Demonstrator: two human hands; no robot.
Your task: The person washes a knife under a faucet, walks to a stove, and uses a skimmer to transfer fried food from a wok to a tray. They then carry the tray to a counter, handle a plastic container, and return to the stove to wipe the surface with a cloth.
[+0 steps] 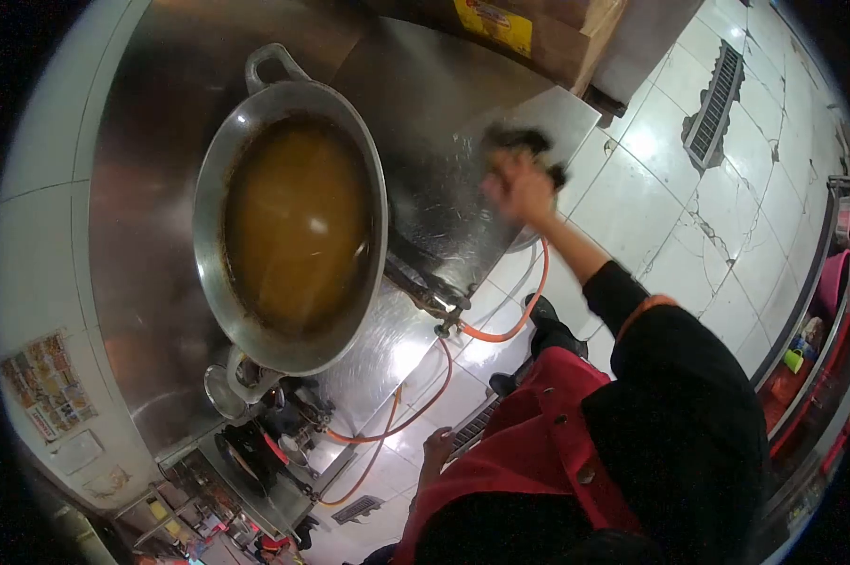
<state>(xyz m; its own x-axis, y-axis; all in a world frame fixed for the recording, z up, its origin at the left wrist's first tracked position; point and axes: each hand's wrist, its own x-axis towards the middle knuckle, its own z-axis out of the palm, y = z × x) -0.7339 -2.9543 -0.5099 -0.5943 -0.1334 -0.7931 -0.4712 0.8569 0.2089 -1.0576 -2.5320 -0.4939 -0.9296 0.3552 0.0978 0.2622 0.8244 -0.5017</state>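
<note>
My right hand [522,191] is wrapped round a dark cloth or scrubber [519,141], blurred by motion, on the wet steel counter [434,104] near its right corner. Beside it on the left stands a large two-handled metal wok [376,188] holding brownish liquid. Low in the view, my left hand [436,448] hangs by the red apron [500,452]. Its fingers look curled, with their tips partly hidden, and what they hold, if anything, is too small to tell.
Orange gas hoses [514,336] loop off the counter's front edge beside a burner valve [444,325]. Pans and utensils [283,424] sit at the lower left. A cardboard box [547,47] stands at the back. Cracked floor tiles and a drain grate [715,104] lie to the right.
</note>
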